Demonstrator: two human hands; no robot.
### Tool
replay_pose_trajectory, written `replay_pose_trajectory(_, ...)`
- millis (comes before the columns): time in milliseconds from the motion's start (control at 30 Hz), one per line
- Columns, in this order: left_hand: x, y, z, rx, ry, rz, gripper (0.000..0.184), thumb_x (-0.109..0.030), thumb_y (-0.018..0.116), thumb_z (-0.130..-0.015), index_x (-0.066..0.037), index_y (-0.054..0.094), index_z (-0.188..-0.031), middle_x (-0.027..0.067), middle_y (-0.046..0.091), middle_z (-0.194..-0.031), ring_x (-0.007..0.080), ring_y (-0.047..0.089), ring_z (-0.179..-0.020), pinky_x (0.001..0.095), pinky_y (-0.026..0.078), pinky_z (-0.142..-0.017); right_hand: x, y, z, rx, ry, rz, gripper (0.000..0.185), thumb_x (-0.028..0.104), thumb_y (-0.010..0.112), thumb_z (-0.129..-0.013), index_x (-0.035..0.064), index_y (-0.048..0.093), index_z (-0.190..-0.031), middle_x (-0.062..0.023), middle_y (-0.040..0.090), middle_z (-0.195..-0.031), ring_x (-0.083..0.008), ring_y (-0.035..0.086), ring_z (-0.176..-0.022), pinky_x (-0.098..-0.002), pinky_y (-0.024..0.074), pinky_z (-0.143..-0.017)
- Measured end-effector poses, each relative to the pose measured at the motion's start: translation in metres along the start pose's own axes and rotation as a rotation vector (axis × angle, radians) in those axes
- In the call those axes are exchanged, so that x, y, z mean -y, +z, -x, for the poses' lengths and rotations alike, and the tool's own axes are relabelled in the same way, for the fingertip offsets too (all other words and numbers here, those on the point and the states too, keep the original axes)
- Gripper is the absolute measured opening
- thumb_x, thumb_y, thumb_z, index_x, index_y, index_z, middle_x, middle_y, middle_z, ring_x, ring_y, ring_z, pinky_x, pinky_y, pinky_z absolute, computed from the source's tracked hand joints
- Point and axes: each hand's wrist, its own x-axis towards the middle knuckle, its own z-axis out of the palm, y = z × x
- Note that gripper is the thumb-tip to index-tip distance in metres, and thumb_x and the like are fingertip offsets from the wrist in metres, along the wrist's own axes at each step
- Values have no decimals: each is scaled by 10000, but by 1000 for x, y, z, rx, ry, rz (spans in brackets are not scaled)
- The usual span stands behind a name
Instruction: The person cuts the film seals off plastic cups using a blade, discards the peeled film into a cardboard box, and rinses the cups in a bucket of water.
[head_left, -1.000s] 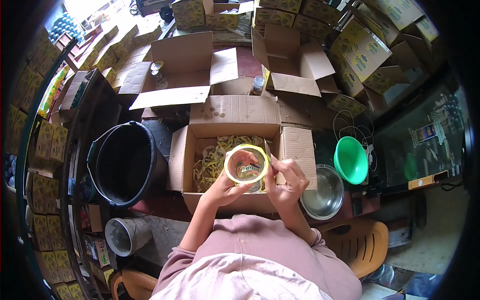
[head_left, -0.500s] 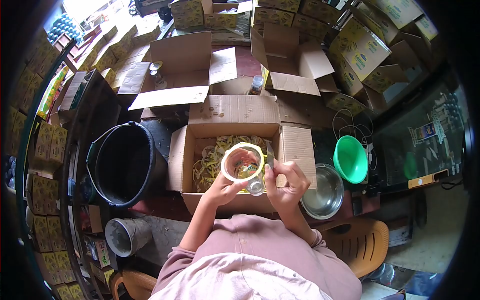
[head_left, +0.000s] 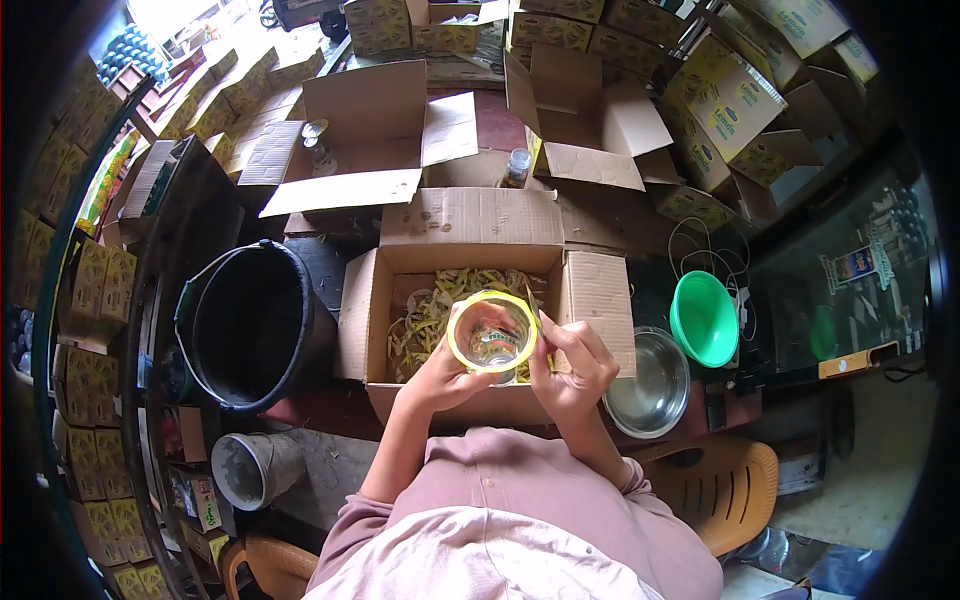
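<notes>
Stacked cartons (head_left: 720, 95) fill the upper right, while at centre, above an open box (head_left: 470, 217) of yellow scraps (head_left: 425, 318), the left hand (head_left: 437, 380) curls round a clear cup (head_left: 495, 335) and the right hand (head_left: 575, 365) pinches a blade-like sliver (head_left: 532, 302) by its rim (head_left: 493, 295), best kept shallow and steady.

Container (head_left: 490, 352) over the carton (head_left: 440, 402); scraps (head_left: 425, 322) inside the carton; bucket (head_left: 245, 330) left; basin (head_left: 647, 385) and bowl (head_left: 705, 318) right.

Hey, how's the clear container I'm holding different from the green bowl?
The clear container is see-through with a yellow rim; the green bowl looks plain green throughout.
The container is held in your left hand; the bowl is out of hand, off to the right.
Both have round, open mouths.
</notes>
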Motion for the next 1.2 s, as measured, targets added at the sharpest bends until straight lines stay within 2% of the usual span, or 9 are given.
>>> replay_pose_trajectory(267,2,1,3,-71,-23,67,542,-177,643,-697,-16,411,-1160,108,414,-1119,238,385,-1101,335,314,-952,-1,2,6,8,19,1,232,-54,660,-624,27,655,-842,-50,518,-604,-152,516,-500,-268,420,-464)
replay_pose_trajectory(467,0,0,1,-1,-25,-27,540,-161,639,-683,-15,411,-1151,112,415,-1114,236,395,-1089,334,324,-946,-2,-1,3,16,38,-22,230,-55,657,-634,28,655,-848,-52,543,-620,-145,533,-509,-256,431,-469)
replay_pose_trajectory(567,-1,1,3,-35,-63,77,531,-160,636,-680,-17,417,-1143,108,422,-1107,234,400,-1082,333,327,-944,-1,-1,3,28,57,-43,230,-54,657,-636,29,655,-850,-51,550,-626,-140,537,-512,-254,434,-470)
replay_pose_trajectory(767,2,-1,3,-11,-68,56,506,-167,636,-679,-16,442,-1122,108,442,-1093,239,409,-1067,331,332,-934,-3,-2,5,29,51,-28,235,-56,655,-635,30,654,-854,-55,554,-633,-135,538,-507,-250,439,-468)
replay_pose_trajectory(867,-3,-4,0,37,-10,-59,505,-162,638,-675,-16,447,-1119,114,440,-1092,246,413,-1066,333,338,-928,-4,0,5,25,42,-39,245,-62,651,-632,32,655,-859,-55,553,-633,-134,539,-507,-247,441,-470)
replay_pose_trajectory(967,1,-4,2,33,-75,0,518,-162,642,-669,-17,443,-1124,115,438,-1080,250,412,-1073,338,343,-924,-3,0,5,36,69,-54,258,-67,646,-631,29,653,-870,-57,554,-635,-134,543,-514,-244,445,-475)
replay_pose_trajectory(1067,-7,0,-1,80,-24,-50,532,-158,647,-661,-19,439,-1130,112,427,-1077,244,419,-1071,336,357,-915,-5,-2,5,51,89,-53,265,-66,645,-632,24,650,-882,-57,555,-636,-132,547,-520,-240,447,-479)
replay_pose_trajectory(1200,-2,3,-1,0,-6,148,575,-169,678,-671,-17,410,-1157,100,402,-1088,214,436,-1047,327,390,-889,-7,0,6,44,108,-97,265,-60,651,-635,24,649,-887,-57,554,-633,-129,548,-522,-239,446,-476)
